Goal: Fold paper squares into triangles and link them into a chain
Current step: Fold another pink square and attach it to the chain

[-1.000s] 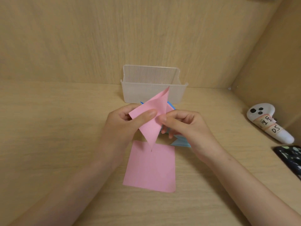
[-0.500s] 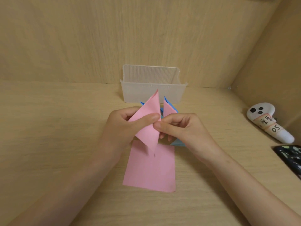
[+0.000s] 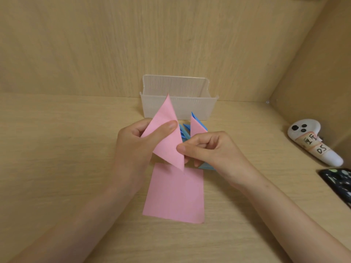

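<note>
A smooth pink folded triangle (image 3: 167, 141) stands point-up above the desk, pinched between the thumb and fingers of the left hand (image 3: 133, 149). Just beside it, the right hand (image 3: 212, 149) curls round a linked piece of blue and pink triangles (image 3: 197, 126), partly hidden by its fingers. Beneath both lies a flat pink paper square (image 3: 174, 196) on the wood-grain desk (image 3: 57, 149). Behind stands a ribbed clear plastic box (image 3: 180, 88); at the right lie a white labelled controller (image 3: 311, 141) and a dark phone (image 3: 340, 183).

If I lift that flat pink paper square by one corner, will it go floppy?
Probably a bit: the flat pink paper square looks like one thin sheet, so it should droop. It lies flat on the smooth wooden table, so a push would likely slide it. It is probably very light.
</note>
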A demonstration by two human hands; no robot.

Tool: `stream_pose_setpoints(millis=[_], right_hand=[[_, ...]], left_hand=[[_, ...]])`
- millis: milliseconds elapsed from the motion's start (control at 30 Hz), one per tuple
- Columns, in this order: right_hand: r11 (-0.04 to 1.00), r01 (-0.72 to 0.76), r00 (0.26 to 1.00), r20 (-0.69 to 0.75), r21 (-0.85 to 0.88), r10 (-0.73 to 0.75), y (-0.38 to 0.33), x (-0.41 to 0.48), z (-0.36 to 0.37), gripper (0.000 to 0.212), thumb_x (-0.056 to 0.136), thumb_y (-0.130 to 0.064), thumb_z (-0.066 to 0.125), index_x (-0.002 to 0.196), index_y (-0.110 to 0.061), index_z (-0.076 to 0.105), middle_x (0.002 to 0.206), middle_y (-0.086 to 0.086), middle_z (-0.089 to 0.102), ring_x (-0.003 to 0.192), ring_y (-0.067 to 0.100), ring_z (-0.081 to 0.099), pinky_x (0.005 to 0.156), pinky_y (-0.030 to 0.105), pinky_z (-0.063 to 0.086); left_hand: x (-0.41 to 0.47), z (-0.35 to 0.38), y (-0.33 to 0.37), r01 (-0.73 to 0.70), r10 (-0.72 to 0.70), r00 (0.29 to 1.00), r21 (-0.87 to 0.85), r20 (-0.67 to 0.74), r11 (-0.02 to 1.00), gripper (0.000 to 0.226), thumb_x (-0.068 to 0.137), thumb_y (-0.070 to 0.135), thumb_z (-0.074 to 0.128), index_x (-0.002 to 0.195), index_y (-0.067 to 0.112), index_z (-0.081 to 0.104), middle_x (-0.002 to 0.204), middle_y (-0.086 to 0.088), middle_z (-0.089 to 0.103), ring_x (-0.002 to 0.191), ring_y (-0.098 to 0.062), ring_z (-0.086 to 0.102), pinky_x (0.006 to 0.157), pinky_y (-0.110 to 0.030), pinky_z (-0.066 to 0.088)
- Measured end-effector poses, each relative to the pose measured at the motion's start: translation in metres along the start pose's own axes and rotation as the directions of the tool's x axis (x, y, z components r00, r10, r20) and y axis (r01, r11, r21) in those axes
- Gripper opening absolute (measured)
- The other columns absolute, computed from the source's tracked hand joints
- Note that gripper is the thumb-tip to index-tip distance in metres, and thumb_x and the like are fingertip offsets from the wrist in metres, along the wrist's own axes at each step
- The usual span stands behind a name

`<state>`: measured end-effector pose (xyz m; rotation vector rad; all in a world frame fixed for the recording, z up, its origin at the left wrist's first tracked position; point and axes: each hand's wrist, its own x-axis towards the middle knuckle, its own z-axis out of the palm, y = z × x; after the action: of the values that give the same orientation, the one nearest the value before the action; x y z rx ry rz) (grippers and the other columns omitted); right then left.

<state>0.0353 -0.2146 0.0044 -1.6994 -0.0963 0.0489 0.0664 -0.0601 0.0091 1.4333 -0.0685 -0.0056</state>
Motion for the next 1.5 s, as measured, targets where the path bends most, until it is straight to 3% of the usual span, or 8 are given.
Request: stream_pose_setpoints(millis=[333, 500, 833, 967, 1167, 1267, 1367, 1500], right_hand=[[0.998, -0.028, 0.994, 0.100, -0.057, 0.033, -0.004, -0.002, -0.003, 0.012, 0.081, -0.010, 0.069, 0.069, -0.008, 0.071, 0.061, 0.001, 0.066, 0.052, 0.003, 0.053, 0.054, 0.012, 0.041], [0.997, 0.003, 0.988, 0.153, -0.071, 0.007, -0.004, -0.003, -0.006, 0.012, 0.083, -0.005, 0.067, 0.072, -0.006, 0.072, 0.062, -0.005, 0.069, 0.055, -0.001, 0.057, 0.056, 0.009, 0.041], [0.990, 0.039, 0.971, 0.238, -0.138, -0.005, -0.009, -0.004, -0.015, 0.012, 0.085, 0.001, 0.063, 0.077, -0.002, 0.072, 0.076, 0.004, 0.074, 0.060, 0.002, 0.060, 0.054, 0.007, 0.041], [0.966, 0.064, 0.962, 0.273, -0.250, 0.007, -0.008, -0.005, -0.017, 0.012, 0.084, 0.004, 0.064, 0.079, -0.002, 0.074, 0.080, 0.005, 0.075, 0.066, 0.006, 0.061, 0.065, 0.012, 0.045], [0.977, 0.034, 0.984, 0.178, -0.209, 0.004, -0.007, -0.002, -0.025, 0.007, 0.083, 0.002, 0.066, 0.080, 0.000, 0.073, 0.079, 0.010, 0.074, 0.067, 0.011, 0.062, 0.069, 0.020, 0.050], [0.968, 0.032, 0.974, 0.226, -0.248, 0.026, -0.012, -0.003, -0.030, 0.014, 0.083, 0.004, 0.065, 0.091, -0.005, 0.072, 0.086, 0.008, 0.074, 0.073, 0.013, 0.063, 0.066, 0.014, 0.047], [0.968, 0.047, 0.988, 0.157, -0.248, -0.008, -0.013, -0.002, -0.027, 0.020, 0.081, -0.016, 0.060, 0.097, -0.012, 0.071, 0.089, -0.006, 0.073, 0.079, 0.015, 0.064, 0.055, 0.016, 0.040], [0.989, 0.094, 0.995, 0.035, -0.118, -0.090, -0.007, 0.001, -0.014, 0.018, 0.077, -0.024, 0.073, 0.088, -0.010, 0.072, 0.080, 0.001, 0.071, 0.072, 0.013, 0.063, 0.051, 0.022, 0.038]], left_hand=[[0.000, -0.001, 0.003, -0.026, 0.025, 0.999, -0.019, -0.048, 0.999, 0.009, 0.078, 0.018, 0.073, 0.076, 0.010, 0.071, 0.061, 0.010, 0.066, 0.054, -0.002, 0.058, 0.049, -0.013, 0.044], [0.006, -0.006, 0.002, -0.015, 0.012, 0.996, -0.033, -0.089, 0.999, 0.011, 0.078, 0.021, 0.073, 0.074, 0.011, 0.070, 0.071, 0.002, 0.066, 0.062, -0.008, 0.057, 0.054, -0.017, 0.045], [0.006, -0.006, 0.001, 0.002, -0.008, 0.993, -0.047, -0.118, 0.999, 0.013, 0.078, 0.024, 0.073, 0.071, 0.015, 0.069, 0.071, 0.001, 0.064, 0.064, -0.012, 0.057, 0.061, -0.027, 0.044], [0.010, -0.012, 0.005, 0.013, -0.026, 0.991, -0.096, -0.133, 0.995, 0.012, 0.080, 0.026, 0.072, 0.072, 0.017, 0.070, 0.076, 0.000, 0.067, 0.069, -0.014, 0.059, 0.068, -0.032, 0.045], [0.007, -0.008, 0.004, 0.046, -0.053, 0.996, -0.086, -0.075, 0.995, 0.012, 0.079, 0.026, 0.072, 0.079, 0.015, 0.073, 0.081, -0.001, 0.072, 0.073, -0.014, 0.063, 0.072, -0.032, 0.048], [0.009, -0.011, 0.006, 0.047, -0.056, 0.995, -0.095, -0.087, 0.994, 0.013, 0.078, 0.028, 0.073, 0.079, 0.015, 0.074, 0.083, -0.002, 0.072, 0.075, -0.015, 0.064, 0.074, -0.034, 0.049], [0.009, -0.011, 0.007, 0.048, -0.051, 0.997, -0.055, -0.050, 0.997, 0.015, 0.078, 0.028, 0.073, 0.082, 0.014, 0.073, 0.085, -0.004, 0.073, 0.075, -0.015, 0.065, 0.072, -0.033, 0.051], [0.003, -0.004, 0.002, 0.035, -0.036, 0.999, 0.038, 0.024, 0.999, 0.014, 0.078, 0.025, 0.073, 0.080, 0.011, 0.073, 0.080, -0.004, 0.073, 0.069, -0.011, 0.062, 0.064, -0.024, 0.047]])
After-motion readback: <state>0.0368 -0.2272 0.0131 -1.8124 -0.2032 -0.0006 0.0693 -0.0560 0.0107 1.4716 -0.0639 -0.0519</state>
